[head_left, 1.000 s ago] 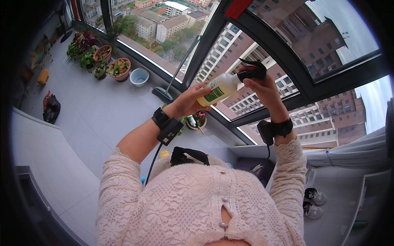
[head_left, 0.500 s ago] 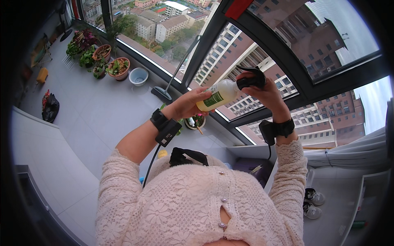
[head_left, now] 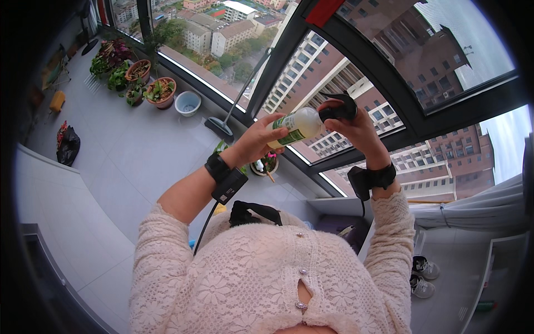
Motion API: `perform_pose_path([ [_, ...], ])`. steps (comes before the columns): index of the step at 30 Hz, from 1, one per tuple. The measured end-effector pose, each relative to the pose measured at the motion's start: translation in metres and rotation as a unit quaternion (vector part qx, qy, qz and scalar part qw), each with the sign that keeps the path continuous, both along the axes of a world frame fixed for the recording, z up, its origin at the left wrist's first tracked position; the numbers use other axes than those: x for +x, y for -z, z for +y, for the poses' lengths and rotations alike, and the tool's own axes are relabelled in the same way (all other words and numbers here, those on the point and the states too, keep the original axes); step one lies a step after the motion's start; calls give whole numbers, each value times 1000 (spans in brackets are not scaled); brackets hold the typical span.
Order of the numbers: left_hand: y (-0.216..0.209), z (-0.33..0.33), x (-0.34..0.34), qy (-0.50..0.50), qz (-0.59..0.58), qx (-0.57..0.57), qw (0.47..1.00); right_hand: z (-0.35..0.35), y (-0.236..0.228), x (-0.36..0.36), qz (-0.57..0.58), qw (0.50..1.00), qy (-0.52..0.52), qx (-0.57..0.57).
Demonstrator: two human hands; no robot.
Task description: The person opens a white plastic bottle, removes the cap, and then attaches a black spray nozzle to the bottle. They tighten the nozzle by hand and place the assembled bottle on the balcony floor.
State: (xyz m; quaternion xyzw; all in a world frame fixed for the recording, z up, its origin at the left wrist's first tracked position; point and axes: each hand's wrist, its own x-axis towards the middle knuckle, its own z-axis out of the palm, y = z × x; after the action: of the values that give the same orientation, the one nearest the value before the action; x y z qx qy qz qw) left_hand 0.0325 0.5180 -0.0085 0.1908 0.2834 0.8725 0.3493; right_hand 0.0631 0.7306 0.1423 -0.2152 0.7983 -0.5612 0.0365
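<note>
A pale spray bottle (head_left: 297,126) with a green label is held up sideways in front of a big window (head_left: 356,67). My left hand (head_left: 259,138) grips the bottle's body. My right hand (head_left: 351,123) wraps around its black trigger head (head_left: 340,109). Both wrists carry black bands with a small device; a cable runs down from the left one.
Several potted plants (head_left: 139,78) and a pale blue bowl (head_left: 187,102) line the window sill side at left. A mop (head_left: 231,114) leans on the frame. A small flower pot (head_left: 266,165) stands below the hands. A black bag (head_left: 68,146) and shoes (head_left: 423,275) lie on the floor.
Both hands and the bottle have shifted slightly down and to the left; the grip is the same.
</note>
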Motion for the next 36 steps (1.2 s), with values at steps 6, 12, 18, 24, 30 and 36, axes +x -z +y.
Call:
perform_pose_path([
  [6, -9, 11, -3, -173, 86, -41, 980, -9, 19, -5, -16, 993, 87, -84],
  [12, -18, 8, -8, -170, 11, 79, 982, -10, 24, -7, 25, 990, 96, -101],
  [18, -13, 6, -12, -111, -37, 72, 990, -8, 22, -13, 20, 994, 72, -77],
  [24, -12, -11, -17, 8, -32, -10, 999, -3, 26, -16, 4, 996, 39, -86],
  [30, -10, -19, -20, 72, -16, 10, 997, -5, 29, -16, -20, 995, 42, -92],
  [36, -5, -6, -18, -67, -42, 76, 994, -17, 33, -12, 18, 993, 74, -94],
])
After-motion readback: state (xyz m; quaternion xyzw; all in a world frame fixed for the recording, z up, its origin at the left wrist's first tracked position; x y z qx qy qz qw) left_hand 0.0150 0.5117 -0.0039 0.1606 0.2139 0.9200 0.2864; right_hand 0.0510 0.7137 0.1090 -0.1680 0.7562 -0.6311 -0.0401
